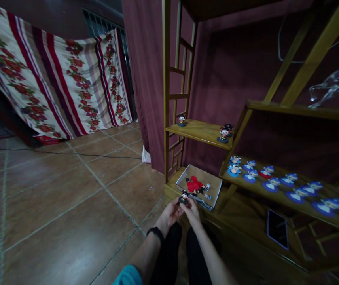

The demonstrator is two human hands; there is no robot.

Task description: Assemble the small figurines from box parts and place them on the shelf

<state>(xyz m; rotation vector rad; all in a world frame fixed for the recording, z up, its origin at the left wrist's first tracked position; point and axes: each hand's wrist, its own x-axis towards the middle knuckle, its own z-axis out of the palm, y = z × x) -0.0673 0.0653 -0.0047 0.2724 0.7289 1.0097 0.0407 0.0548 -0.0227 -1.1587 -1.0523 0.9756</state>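
Both of my hands hold one small doll figurine (pixel 184 195) with black hair, upright on a dark round base. My left hand (pixel 171 213) closes round the base from the left, and my right hand (pixel 192 209) grips it from the right. Just beyond them, a shallow box (pixel 215 183) on the low shelf holds red pieces and several small figurine parts. On the small shelf above, one similar figurine (pixel 181 120) stands at the left end. Another dark-haired figurine (pixel 224 134) stands at the right end, partly covering one behind it.
Several blue-based figurines (pixel 272 184) line the right shelf (pixel 246 183). A phone or tablet with a dark screen (pixel 277 228) lies below them. A clear horse-like ornament (pixel 335 83) stands higher up. Left are the tiled floor (pixel 68 198), a dark cable (pixel 68 153) and a flowered cloth (pixel 59 79).
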